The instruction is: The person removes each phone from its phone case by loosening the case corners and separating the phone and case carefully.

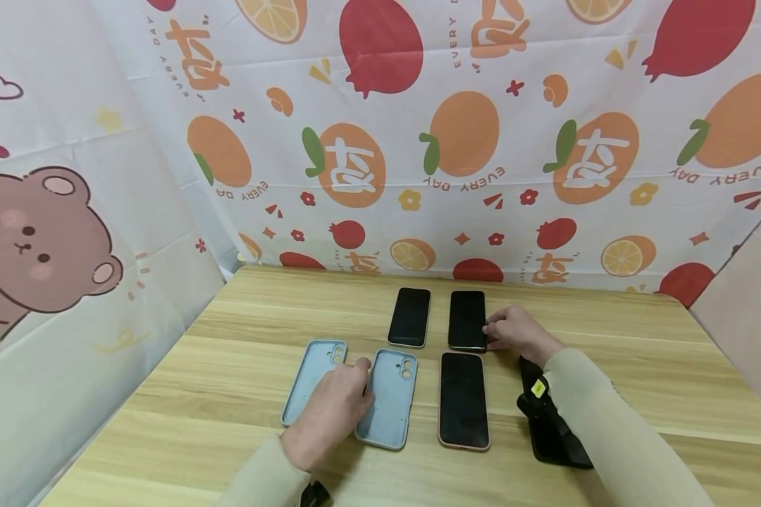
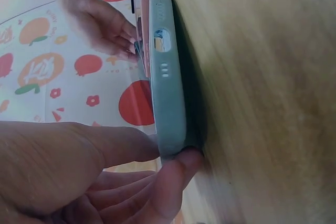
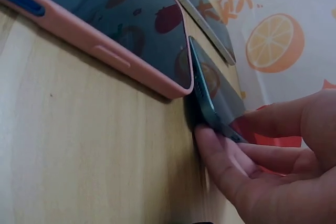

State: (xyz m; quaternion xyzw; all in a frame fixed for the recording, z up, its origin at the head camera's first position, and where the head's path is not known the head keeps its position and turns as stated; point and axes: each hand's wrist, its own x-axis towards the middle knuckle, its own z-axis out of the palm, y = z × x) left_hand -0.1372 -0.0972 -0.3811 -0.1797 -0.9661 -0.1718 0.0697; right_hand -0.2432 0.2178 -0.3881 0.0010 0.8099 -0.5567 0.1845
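Observation:
My left hand (image 1: 335, 401) pinches the left edge of a light blue phone case (image 1: 390, 415), thumb and finger at its corner (image 2: 170, 114) in the left wrist view. The case lies open side up, its camera cutout at the top right. At the back, my right hand (image 1: 521, 332) pinches the right edge of a black-screened phone (image 1: 467, 317). In the right wrist view that phone (image 3: 218, 90) has a teal-looking rim, with fingers beneath its edge. A second light blue case (image 1: 307, 377) lies left of the first, partly behind the left hand.
A phone in a pink case (image 1: 463, 401) lies screen up between the hands. Another phone (image 1: 409, 317) lies at the back, left of the held one. Under the right forearm is a dark, flat, phone-like object (image 1: 545, 443), partly hidden. A fruit-print cloth (image 1: 412, 211) hangs behind the wooden table (image 1: 215, 394).

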